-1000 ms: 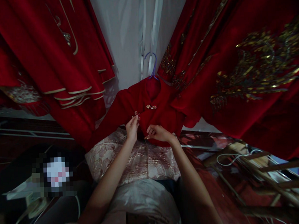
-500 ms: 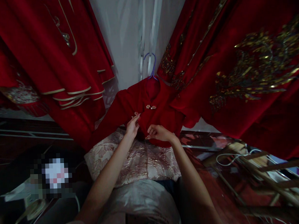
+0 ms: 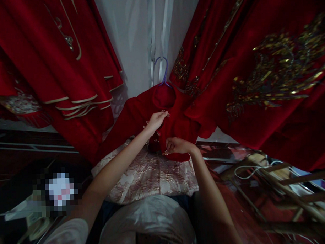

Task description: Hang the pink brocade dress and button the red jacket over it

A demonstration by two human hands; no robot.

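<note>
A small red jacket [image 3: 178,125] hangs in front of me on a blue hanger [image 3: 162,70]. Its front has pearl and gold knot buttons. My left hand [image 3: 157,120] reaches up to the top button near the collar, fingers extended and touching it. My right hand [image 3: 176,145] is lower, fingers closed in a pinch on the jacket's front edge by a lower button [image 3: 165,153]. A cream and gold brocade skirt [image 3: 153,175] hangs below the jacket.
Large red embroidered robes hang at the left [image 3: 56,68] and right [image 3: 257,79], close on both sides. A white wall panel [image 3: 138,41] shows between them. A wooden chair frame with a white cable [image 3: 273,175] stands at the right. A dark glossy floor lies below.
My left hand has moved up from the middle button to the top button near the collar. My right hand stays pinched on the lower front edge, shifted slightly right.
</note>
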